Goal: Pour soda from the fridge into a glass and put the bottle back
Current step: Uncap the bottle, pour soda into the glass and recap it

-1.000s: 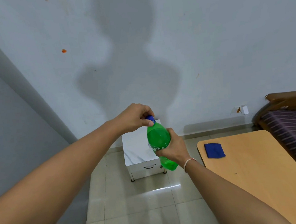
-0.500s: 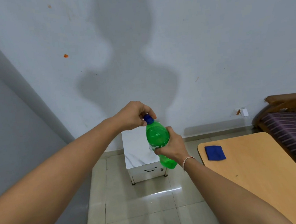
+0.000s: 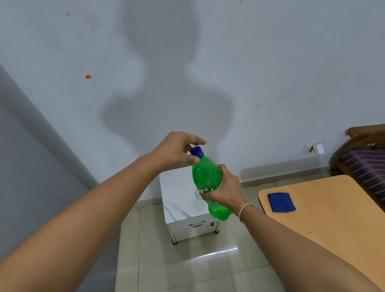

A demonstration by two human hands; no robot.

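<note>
I hold a green soda bottle [image 3: 207,177] with a blue cap [image 3: 196,151] in front of me, tilted a little to the left, above the floor. My right hand [image 3: 226,192] is wrapped around the bottle's middle from the right. My left hand [image 3: 175,151] arches over the top, its thumb and fingers closed around the cap. No glass shows in this view.
A small white cabinet [image 3: 180,198] stands against the wall behind the bottle. A wooden table [image 3: 335,226] with a folded blue cloth [image 3: 281,202] is at the right, and a bed with a striped purple mattress [image 3: 382,174] lies beyond it. A tall grey surface [image 3: 14,186] fills the left.
My left hand's fingers have shifted on the cap, so more of the blue cap shows now. The bottle stays in my right hand at about the same place.
</note>
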